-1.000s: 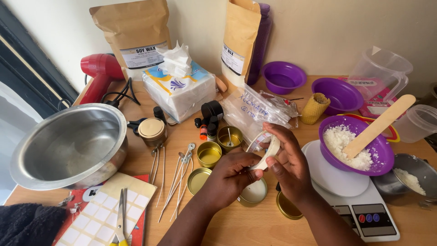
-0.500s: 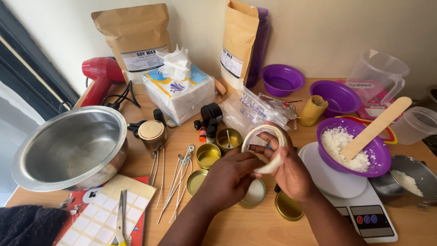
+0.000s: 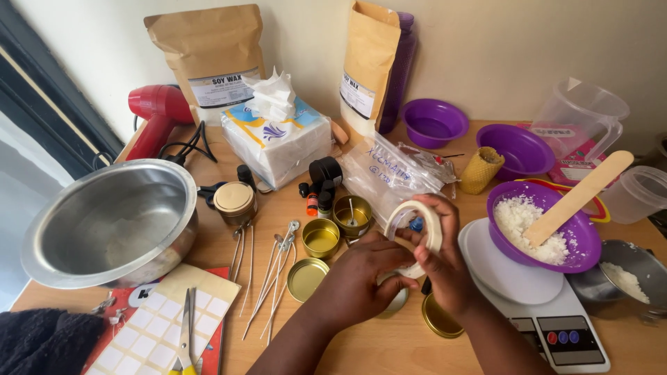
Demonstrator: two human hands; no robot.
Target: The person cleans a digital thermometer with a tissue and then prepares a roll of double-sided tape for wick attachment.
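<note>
Tape roll gripped upright in right hand, left hand pinched at its edge, probably the loose end; best peeled slowly, roll kept steady.

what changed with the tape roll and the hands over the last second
The right hand raised the tape roll from flat and low to upright, facing the camera. The left hand stayed at its lower edge, fingers on the tape. The gold tins, wicks and purple bowl stayed put.
</note>
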